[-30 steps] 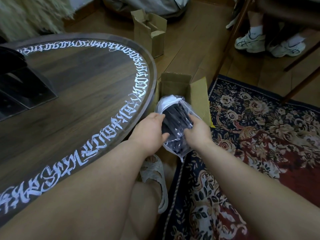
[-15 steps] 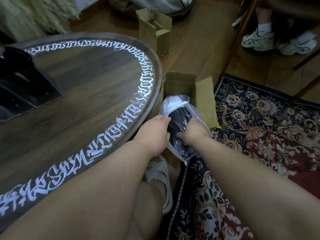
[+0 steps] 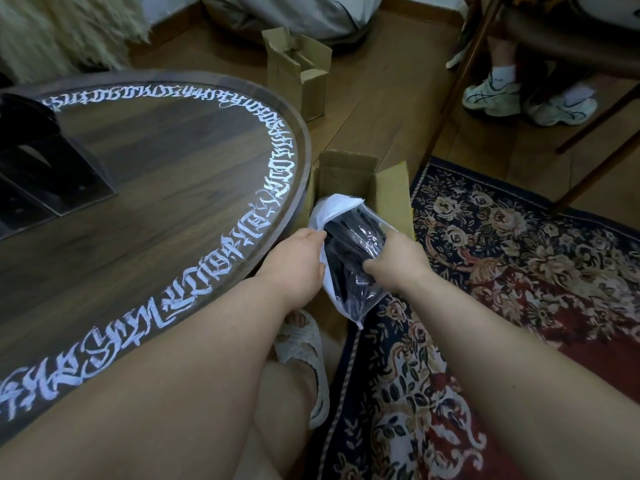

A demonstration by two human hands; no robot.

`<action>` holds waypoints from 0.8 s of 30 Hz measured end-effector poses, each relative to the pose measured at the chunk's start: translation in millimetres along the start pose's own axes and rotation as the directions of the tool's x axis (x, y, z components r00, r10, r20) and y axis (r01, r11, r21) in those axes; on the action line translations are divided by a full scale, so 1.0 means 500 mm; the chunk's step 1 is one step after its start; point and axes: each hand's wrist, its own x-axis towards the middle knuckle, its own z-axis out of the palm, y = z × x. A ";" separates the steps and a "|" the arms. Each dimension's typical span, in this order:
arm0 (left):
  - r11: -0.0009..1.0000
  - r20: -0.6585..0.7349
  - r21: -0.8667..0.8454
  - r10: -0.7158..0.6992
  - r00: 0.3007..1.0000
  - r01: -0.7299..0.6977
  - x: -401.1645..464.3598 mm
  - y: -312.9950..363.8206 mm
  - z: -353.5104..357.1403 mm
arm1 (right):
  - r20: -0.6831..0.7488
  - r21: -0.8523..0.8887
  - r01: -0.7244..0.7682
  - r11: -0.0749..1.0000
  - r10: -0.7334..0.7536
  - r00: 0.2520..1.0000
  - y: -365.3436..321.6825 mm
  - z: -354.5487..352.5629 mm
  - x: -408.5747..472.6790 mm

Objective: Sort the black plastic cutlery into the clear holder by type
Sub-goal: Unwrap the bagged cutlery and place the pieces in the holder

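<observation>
Black cutlery (image 3: 349, 251) is bundled in a crinkly clear plastic bag (image 3: 346, 296), long axis running away from the person, just in front of the open cardboard box (image 3: 393, 190). Left hand (image 3: 296, 261) and right hand (image 3: 398, 259) grip the bag's sides, fingers curled shut.

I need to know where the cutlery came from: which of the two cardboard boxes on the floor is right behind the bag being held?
The wider open box beside the table edge, directly behind the bag. The taller, narrow box stands farther away.
</observation>
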 end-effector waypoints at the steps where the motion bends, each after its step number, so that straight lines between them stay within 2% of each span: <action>1: 1.000 0.001 -0.002 -0.001 1.000 0.001 0.000 0.000 0.000 | -0.002 0.000 0.004 1.000 -0.004 1.000 0.001 0.000 -0.005; 6: 1.000 0.022 -0.015 0.011 1.000 -0.010 0.000 -0.007 0.004 | 0.033 0.049 0.008 0.999 -0.010 0.999 0.001 -0.019 -0.028; 10: 1.000 0.025 -0.019 0.014 1.000 -0.014 0.000 -0.008 0.003 | -0.010 0.063 0.049 0.997 -0.048 0.999 0.014 -0.037 -0.058; 20: 1.000 0.009 -0.026 0.016 1.000 -0.016 -0.010 0.002 -0.005 | 0.019 0.254 0.057 0.965 -0.064 0.998 0.034 -0.061 -0.106; 24: 1.000 -0.001 -0.016 0.016 1.000 -0.016 -0.010 0.004 -0.005 | 0.019 0.253 0.108 0.961 -0.117 0.993 0.034 -0.081 -0.128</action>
